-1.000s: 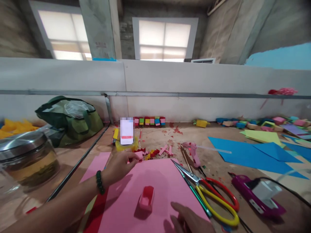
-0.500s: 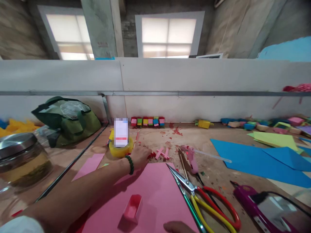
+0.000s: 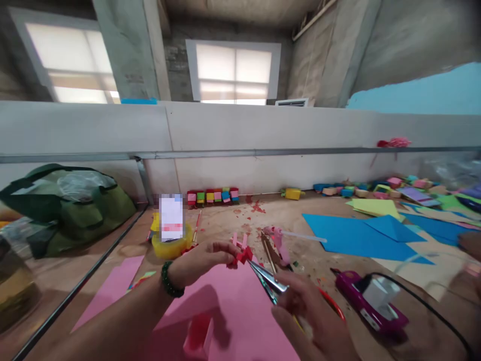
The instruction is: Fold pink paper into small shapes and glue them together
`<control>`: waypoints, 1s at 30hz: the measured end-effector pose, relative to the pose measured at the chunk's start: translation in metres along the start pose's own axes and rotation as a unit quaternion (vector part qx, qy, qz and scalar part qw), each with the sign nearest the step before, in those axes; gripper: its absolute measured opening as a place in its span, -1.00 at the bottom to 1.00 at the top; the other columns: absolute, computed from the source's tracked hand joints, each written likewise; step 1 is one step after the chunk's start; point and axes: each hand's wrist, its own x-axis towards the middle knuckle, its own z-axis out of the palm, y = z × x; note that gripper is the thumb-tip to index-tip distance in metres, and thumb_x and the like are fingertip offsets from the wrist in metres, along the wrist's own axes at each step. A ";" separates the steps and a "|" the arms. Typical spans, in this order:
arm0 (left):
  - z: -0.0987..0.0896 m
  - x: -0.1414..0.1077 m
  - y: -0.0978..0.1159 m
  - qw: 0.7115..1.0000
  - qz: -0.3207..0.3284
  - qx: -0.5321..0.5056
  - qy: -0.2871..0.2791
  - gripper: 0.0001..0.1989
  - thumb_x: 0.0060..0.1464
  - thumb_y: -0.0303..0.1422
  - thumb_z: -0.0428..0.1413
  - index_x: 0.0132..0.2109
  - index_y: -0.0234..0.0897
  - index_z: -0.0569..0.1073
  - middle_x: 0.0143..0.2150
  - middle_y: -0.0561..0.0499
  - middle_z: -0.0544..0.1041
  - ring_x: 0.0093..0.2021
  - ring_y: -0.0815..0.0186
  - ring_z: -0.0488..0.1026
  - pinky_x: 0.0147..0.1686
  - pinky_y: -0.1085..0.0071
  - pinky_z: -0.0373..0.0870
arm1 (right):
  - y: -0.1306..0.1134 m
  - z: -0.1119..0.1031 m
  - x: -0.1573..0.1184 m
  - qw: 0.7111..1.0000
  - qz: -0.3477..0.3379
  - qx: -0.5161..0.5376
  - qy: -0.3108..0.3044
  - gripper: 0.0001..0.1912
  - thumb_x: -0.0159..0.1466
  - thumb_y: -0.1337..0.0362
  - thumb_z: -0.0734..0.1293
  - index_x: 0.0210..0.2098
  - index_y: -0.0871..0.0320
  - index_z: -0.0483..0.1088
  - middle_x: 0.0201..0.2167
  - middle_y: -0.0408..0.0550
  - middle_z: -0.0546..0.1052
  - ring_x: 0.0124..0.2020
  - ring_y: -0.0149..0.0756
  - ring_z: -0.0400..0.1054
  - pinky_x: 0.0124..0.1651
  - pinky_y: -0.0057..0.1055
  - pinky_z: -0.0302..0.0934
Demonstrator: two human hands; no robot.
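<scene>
Between its thumb and fingers my left hand (image 3: 210,258) pinches a small red paper piece (image 3: 244,255) above the far edge of the pink sheet (image 3: 240,301). My right hand (image 3: 308,311) is over the scissors (image 3: 268,276), fingers bent by the blades and the red and yellow handles; whether it grips them is unclear. The blade tips point at the red piece. A pink paper box (image 3: 199,336) sits on the sheet, nearer me. Pink strips (image 3: 239,239) lie just beyond my left hand.
A pink glue gun (image 3: 280,245) lies right of centre, a purple tool (image 3: 368,301) further right. Blue paper (image 3: 338,233) covers the right side. A phone (image 3: 172,218) stands by a yellow tape roll (image 3: 171,245). At the right edge, a person's hand (image 3: 469,245) shows.
My left hand has lifted from the red pieces and holds one. My right hand has come up from the bottom edge to the scissors. The view has turned right.
</scene>
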 end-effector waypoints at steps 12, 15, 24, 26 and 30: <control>0.003 -0.003 -0.023 0.999 -0.008 -0.024 -0.041 -0.67 0.13 -0.13 0.08 -0.31 -0.33 0.51 -0.43 0.07 0.33 -0.40 0.40 0.21 -0.36 0.46 0.19 | 0.006 0.044 0.051 0.975 -0.145 -0.131 -0.106 -0.83 0.25 0.48 0.23 -0.35 0.12 0.39 -0.38 -0.11 0.50 -0.34 -0.38 0.38 -0.25 -0.48 0.23; -0.001 0.004 -0.032 0.996 -0.036 -0.060 -0.050 -0.70 0.02 -0.17 0.20 -0.19 -0.31 0.54 -0.40 0.07 0.38 -0.38 0.41 0.24 -0.34 0.48 0.19 | 0.008 0.026 0.051 0.971 -0.074 -0.188 -0.130 -0.86 0.28 0.37 0.22 -0.33 0.12 0.40 -0.38 -0.10 0.49 -0.39 -0.37 0.37 -0.31 -0.46 0.21; -0.014 0.017 -0.055 0.992 -0.008 -0.129 -0.011 -0.71 0.00 -0.19 0.24 -0.21 -0.31 0.53 -0.28 -0.01 0.49 -0.29 0.38 0.36 -0.28 0.47 0.24 | 0.097 -0.020 0.109 0.943 0.168 -0.267 -0.107 -0.70 0.12 0.10 0.33 -0.25 0.19 0.42 -0.42 -0.01 0.56 -0.36 -0.18 0.44 -0.32 -0.36 0.26; -0.012 0.017 -0.057 0.991 -0.007 -0.135 -0.008 -0.67 -0.03 -0.18 0.26 -0.19 -0.33 0.52 -0.28 -0.03 0.50 -0.27 0.36 0.38 -0.27 0.45 0.24 | 0.114 -0.014 0.118 0.945 0.184 -0.243 -0.119 -0.77 0.11 0.11 0.33 -0.40 0.17 0.38 -0.66 -0.14 0.46 -0.57 -0.28 0.37 -0.48 -0.42 0.20; -0.008 0.021 -0.060 0.987 -0.022 -0.156 0.019 -0.57 -0.15 -0.16 0.32 -0.18 -0.35 0.51 -0.29 -0.04 0.52 -0.29 0.35 0.40 -0.28 0.44 0.24 | 0.125 -0.003 0.120 0.948 0.211 -0.213 -0.105 -0.75 0.07 0.16 0.33 -0.62 0.12 0.23 -0.82 -0.24 0.28 -0.73 -0.38 0.23 -0.64 -0.49 0.05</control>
